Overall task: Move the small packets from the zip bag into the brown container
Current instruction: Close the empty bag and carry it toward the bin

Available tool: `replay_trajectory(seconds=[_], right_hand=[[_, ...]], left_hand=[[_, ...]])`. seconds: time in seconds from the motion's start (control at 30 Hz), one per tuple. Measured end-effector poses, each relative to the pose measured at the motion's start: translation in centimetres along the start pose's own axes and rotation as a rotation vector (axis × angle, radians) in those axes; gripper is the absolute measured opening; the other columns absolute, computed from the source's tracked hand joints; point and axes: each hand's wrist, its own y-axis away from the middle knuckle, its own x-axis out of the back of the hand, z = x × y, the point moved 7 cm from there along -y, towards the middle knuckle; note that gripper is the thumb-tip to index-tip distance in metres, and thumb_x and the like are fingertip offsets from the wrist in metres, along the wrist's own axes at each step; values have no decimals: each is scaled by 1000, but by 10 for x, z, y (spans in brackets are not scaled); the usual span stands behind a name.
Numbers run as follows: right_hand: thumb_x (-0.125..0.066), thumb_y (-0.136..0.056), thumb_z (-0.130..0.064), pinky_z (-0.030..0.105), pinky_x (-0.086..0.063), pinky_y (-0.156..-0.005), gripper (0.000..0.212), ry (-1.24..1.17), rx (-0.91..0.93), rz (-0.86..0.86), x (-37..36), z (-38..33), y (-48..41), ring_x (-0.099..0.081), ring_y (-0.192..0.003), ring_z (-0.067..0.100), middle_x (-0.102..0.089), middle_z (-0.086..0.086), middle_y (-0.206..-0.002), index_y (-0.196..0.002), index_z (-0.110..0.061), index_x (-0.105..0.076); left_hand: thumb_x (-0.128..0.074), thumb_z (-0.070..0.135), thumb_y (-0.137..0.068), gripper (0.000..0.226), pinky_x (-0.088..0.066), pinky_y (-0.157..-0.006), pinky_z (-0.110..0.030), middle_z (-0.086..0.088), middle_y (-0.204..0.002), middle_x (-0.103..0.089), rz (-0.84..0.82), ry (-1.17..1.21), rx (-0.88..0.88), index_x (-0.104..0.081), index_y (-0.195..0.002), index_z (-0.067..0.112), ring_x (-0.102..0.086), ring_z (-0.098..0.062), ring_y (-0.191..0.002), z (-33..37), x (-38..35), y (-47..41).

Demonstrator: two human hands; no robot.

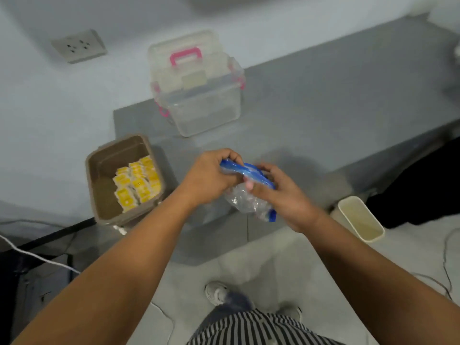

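As packets sit in the container, hands grip the zip bag

Pretty plain room, honestly. Pale blue-grey wall across the top and left, with a grey multi-pin socket up at 10 o'clock. A matte grey tabletop runs from the middle out toward 2 o'clock, with a clear lidded storage box with pink handle and clips sitting on it at 12. Light-coloured floor at 6 o'clock. There's a small cream bin at 4, just beside the tabletop's edge, and a black shape at 3, can't tell what. A white cable trails at 8 and a thin dark cable at 4. Lighting is soft and flat.
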Motion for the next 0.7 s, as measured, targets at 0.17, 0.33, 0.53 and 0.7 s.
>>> replay_trajectory(seconds=[0.17, 0.33, 0.53, 0.7], right_hand=[[-75, -90, -19, 22, -55, -65, 33, -9, -39, 125, 75, 42, 55, -70, -81, 9, -70, 3, -111, -120, -23, -62], [-73, -92, -19, 35, -51, -57, 29, 21, -91, 246, 131, 87, 99, -59, -65, 22, -68, 15, -98, -118, -13, -62], [-74, -91, -13, 32, -47, -44, 37, -93, -165, 412, 172, 149, 122, -56, -49, 13, -65, 8, -89, -121, -3, -56], [-78, -88, -26, 27, -57, -62, 39, -125, -188, 493, 206, 196, 126, -66, -71, 10, -70, 9, -103, -119, -10, -62]], left_hand=[[-83, 4, -73, 22, -48, -63, -25, 10, -67, -63, -156, -33, 44, -70, -86, 16, -54, -7, -60, 6, -86, 2], [-86, 29, -75, 32, -50, -62, -17, 6, -84, -68, -460, -7, 68, -71, -102, 24, -58, -5, -65, 10, -169, 8], [-77, 36, -85, 39, -56, -57, -21, 2, -95, -64, -523, -179, 37, -62, -120, 25, -64, -6, -59, -6, -250, -9], [-79, 20, -85, 24, -48, -48, -15, 0, -81, -64, -534, -159, 39, -66, -102, 12, -56, 4, -48, -28, -310, -27]])
